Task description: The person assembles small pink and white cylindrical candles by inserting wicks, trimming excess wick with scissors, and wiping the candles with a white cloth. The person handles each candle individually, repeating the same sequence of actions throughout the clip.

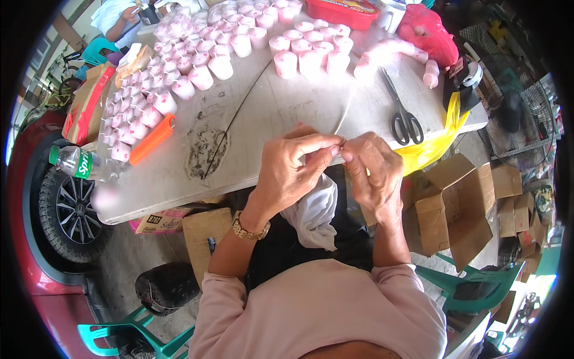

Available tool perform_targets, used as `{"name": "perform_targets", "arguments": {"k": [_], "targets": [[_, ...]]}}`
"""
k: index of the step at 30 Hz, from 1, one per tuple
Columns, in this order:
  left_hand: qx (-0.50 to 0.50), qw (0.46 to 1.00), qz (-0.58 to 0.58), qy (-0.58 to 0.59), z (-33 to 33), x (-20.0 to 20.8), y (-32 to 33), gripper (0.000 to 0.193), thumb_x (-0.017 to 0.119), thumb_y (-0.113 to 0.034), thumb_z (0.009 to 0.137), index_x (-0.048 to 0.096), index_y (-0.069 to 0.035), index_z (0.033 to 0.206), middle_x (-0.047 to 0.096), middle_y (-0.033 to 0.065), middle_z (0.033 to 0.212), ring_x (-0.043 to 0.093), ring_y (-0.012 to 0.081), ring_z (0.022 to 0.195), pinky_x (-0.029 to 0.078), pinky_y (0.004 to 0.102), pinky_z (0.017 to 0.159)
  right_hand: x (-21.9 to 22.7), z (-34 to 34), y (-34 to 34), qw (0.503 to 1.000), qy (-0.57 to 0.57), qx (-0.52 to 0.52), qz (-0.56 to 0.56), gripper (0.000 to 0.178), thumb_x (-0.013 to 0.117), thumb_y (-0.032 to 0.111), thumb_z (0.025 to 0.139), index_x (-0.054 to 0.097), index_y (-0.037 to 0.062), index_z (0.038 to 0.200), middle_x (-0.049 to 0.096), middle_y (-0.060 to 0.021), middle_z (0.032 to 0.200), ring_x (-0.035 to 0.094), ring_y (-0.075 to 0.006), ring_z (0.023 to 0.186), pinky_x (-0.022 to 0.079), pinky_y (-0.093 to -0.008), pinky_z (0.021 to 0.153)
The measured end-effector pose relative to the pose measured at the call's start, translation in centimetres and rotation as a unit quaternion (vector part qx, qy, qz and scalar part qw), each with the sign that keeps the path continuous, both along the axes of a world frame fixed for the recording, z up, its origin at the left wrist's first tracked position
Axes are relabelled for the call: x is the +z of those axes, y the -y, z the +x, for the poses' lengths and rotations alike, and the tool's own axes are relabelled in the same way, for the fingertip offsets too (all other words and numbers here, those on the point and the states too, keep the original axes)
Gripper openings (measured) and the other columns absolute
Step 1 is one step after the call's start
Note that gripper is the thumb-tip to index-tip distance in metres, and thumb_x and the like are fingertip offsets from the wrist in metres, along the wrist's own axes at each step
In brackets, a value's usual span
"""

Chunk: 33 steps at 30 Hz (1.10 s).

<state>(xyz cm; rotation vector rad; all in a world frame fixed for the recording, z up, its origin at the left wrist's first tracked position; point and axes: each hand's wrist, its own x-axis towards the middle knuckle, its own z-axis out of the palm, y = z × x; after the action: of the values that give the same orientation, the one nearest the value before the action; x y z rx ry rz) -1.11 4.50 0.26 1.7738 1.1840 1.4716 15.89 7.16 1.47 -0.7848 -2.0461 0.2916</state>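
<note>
Over the near edge of the white table, my left hand and my right hand meet, fingertips pinched together. Something tiny and dark shows between them, too small to name. A thin pale strand runs away from the fingertips across the tabletop; whether they grip it I cannot tell. Beyond stand a small group of white-and-pink cups and, further left, a large cluster of similar cups. Black-handled scissors lie to the right of my right hand.
An orange tool handle and a plastic bottle lie at the left. A yellow bag hangs over the right edge. A red bag and a red tub sit at the back. Another person's hand shows far left.
</note>
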Motion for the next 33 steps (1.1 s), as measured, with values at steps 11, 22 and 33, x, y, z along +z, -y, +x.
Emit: {"name": "perform_targets", "arguments": {"k": [11, 22, 33], "targets": [[0.072, 0.994, 0.040, -0.070, 0.8, -0.3, -0.4, 0.008, 0.075, -0.002, 0.080, 0.071, -0.005, 0.086, 0.071, 0.0020, 0.078, 0.066, 0.0104, 0.059, 0.036, 0.0429, 0.111, -1.3, -1.0, -0.9, 0.992, -0.098, 0.014, -0.078, 0.006, 0.061, 0.005, 0.091, 0.060, 0.0002, 0.088, 0.063, -0.0130, 0.085, 0.065, -0.0250, 0.071, 0.051, -0.0335, 0.062], [0.106, 0.993, 0.048, -0.013, 1.4, -0.7, -0.3, 0.009, 0.074, -0.008, 0.083, 0.069, -0.005, 0.090, 0.070, 0.0039, 0.076, 0.065, 0.0114, 0.062, 0.051, 0.0393, 0.089, -2.0, -1.4, -0.5, 0.945, -0.237, 0.023, -0.224, 0.007, 0.065, 0.001, 0.089, 0.060, 0.0022, 0.094, 0.066, -0.0083, 0.086, 0.066, -0.0161, 0.073, 0.052, -0.0290, 0.066], [-0.002, 0.972, -0.152, 0.180, 0.6, 0.5, 0.0, 0.016, 0.068, -0.009, 0.090, 0.070, 0.005, 0.097, 0.070, 0.0086, 0.079, 0.066, 0.0085, 0.066, 0.052, 0.0197, 0.055, -0.9, -1.1, -0.8, 0.997, -0.077, 0.005, 0.002, 0.024, 0.069, -0.011, 0.076, 0.067, 0.0032, 0.095, 0.066, -0.0090, 0.089, 0.065, -0.0254, 0.082, 0.052, -0.0343, 0.070]]}}
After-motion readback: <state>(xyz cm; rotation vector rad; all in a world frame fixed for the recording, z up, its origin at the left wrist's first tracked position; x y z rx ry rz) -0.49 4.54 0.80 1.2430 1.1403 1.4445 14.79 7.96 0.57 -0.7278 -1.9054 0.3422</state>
